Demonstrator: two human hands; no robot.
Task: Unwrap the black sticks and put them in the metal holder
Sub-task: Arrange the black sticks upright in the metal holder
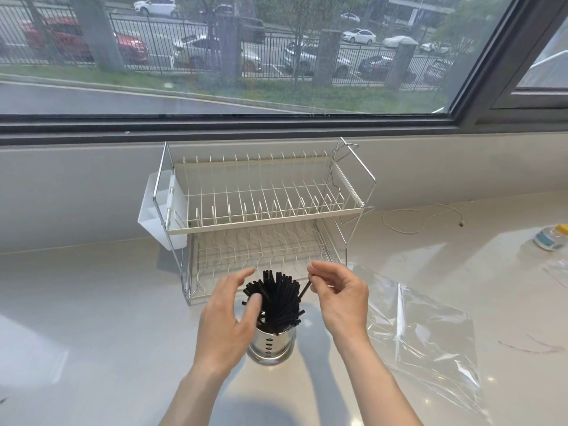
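Pinching one black stick [304,289] above the metal holder [271,345]: right hand [339,298] (left hand [229,315] open).

My left hand [229,318] touches the sticks [276,302] fanned in the holder [270,348]. My right hand [338,296] pinches one stick [304,290].

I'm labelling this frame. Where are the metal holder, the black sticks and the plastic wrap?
metal holder [270,345]: head view, shiny front wall.
black sticks [278,298]: head view, middle of the bundle.
plastic wrap [430,339]: head view, flat middle of the sheet.
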